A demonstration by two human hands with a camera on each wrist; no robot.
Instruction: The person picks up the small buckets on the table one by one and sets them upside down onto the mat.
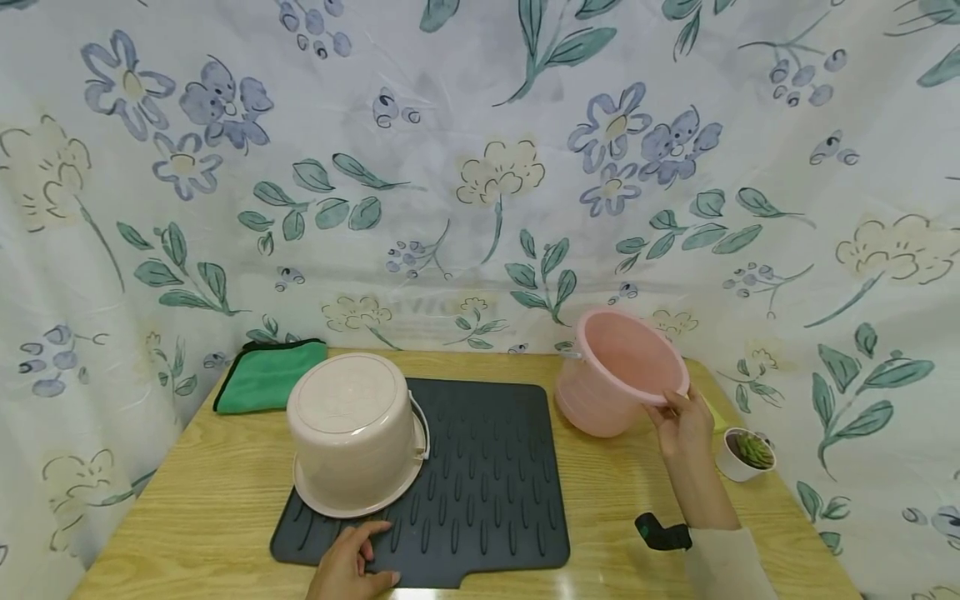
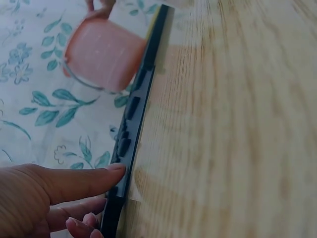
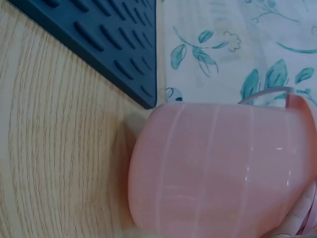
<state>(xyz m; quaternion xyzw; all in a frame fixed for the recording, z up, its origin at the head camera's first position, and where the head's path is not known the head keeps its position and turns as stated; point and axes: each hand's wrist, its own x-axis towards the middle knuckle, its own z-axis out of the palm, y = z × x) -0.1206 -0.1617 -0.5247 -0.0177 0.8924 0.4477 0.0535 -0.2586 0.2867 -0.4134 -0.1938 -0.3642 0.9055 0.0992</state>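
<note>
A pink bucket [image 1: 600, 383] stands at the table's right rear, tilted with its mouth toward me. My right hand [image 1: 684, 425] pinches its near rim, with the thumb inside or out partly hidden; in the right wrist view the ribbed wall of the bucket [image 3: 213, 168] fills much of the frame. My left hand [image 1: 351, 562] rests at the front edge of a dark ridged drying mat [image 1: 487, 467], thumb and forefinger spread apart. In the left wrist view its thumb [image 2: 94, 182] touches the mat's edge. An upturned beige bucket [image 1: 352, 425] sits on the mat's left part, its handle at the side.
A folded green cloth [image 1: 270, 379] with black trim lies at the back left. A small potted succulent [image 1: 744, 454] stands near the right edge, with a yellow item [image 1: 716, 415] partly hidden behind my right hand. A floral curtain [image 1: 450, 208] hangs behind the wooden table [image 1: 172, 517].
</note>
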